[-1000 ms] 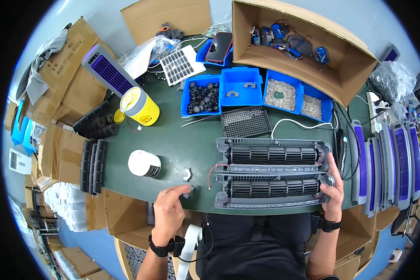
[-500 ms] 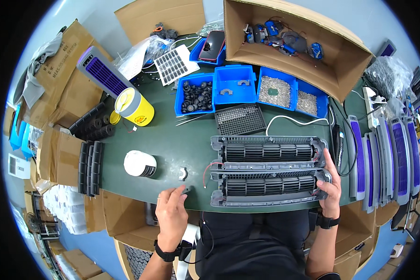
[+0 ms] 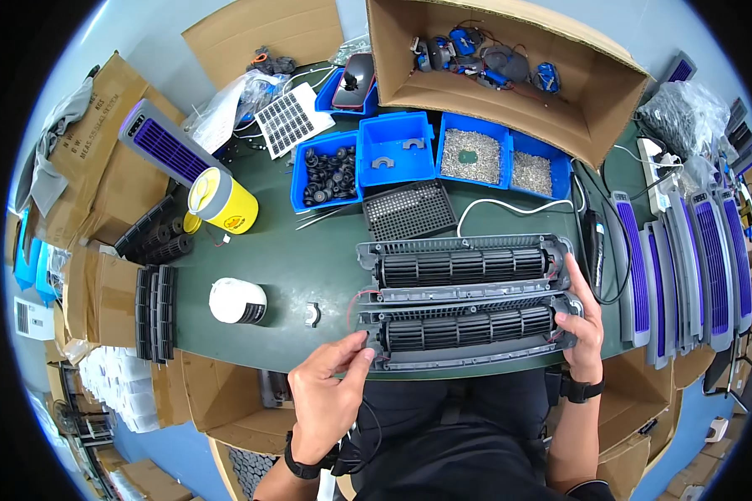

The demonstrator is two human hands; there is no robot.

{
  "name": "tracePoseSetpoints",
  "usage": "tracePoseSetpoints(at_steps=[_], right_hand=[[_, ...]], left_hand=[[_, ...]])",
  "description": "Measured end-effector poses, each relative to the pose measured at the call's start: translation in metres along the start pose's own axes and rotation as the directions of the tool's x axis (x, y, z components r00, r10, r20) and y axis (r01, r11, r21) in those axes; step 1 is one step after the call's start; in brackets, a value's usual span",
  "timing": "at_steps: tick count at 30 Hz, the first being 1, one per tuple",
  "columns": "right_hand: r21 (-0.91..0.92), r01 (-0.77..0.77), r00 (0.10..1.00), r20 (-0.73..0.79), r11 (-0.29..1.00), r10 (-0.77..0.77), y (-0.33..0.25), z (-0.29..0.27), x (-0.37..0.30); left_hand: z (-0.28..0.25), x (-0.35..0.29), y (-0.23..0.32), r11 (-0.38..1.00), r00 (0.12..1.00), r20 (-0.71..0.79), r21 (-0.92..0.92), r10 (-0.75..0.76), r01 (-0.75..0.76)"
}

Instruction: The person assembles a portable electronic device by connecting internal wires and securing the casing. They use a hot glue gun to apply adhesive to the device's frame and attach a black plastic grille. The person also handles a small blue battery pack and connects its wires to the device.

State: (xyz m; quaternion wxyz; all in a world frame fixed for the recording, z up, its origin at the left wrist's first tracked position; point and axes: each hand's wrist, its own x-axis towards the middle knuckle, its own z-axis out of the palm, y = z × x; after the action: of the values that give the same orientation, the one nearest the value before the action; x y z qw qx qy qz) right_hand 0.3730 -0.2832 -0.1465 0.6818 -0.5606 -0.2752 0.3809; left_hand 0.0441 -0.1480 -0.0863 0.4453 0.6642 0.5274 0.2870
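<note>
Fan housing [image 3: 468,356] in grey, with a ribbed black roller [image 3: 476,327] inside it, is lying in front of the perforated black tray [image 3: 409,210], on the side nearer us; a matching second housing [image 3: 468,265] is lying between the two. With our right hand [image 3: 583,330] we are gripping the first one's right end, thumb over it, a finger reaching along the second one's end. With our left hand [image 3: 332,392] we are keeping thumb and forefinger narrow at its left end; whether they are pinching a small part, we cannot tell. Left of the tray and nearer us, a white jar [image 3: 236,301] is standing and a curved clip [image 3: 312,315] is lying. Blue bins [image 3: 384,138] are standing just behind the tray.
</note>
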Motion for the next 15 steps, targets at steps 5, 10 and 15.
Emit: tracePoseSetpoints(at_steps=[5,10,15], right_hand=[[0.008,-0.004,1.0,0.006,1.0,0.004,-0.001,0.0,0.002],[0.005,-0.002,1.0,0.0,1.0,0.002,-0.002,0.001,0.002],[-0.001,-0.007,1.0,0.001,1.0,0.007,-0.001,0.001,0.002]], left_hand=[[0.005,0.003,0.001,0.999,1.0,-0.001,0.034,0.01,-0.009],[0.01,0.004,-0.002,0.997,0.998,-0.014,0.048,0.053,-0.052],[0.013,0.007,-0.001,0.995,0.997,-0.011,0.064,0.081,-0.08]])
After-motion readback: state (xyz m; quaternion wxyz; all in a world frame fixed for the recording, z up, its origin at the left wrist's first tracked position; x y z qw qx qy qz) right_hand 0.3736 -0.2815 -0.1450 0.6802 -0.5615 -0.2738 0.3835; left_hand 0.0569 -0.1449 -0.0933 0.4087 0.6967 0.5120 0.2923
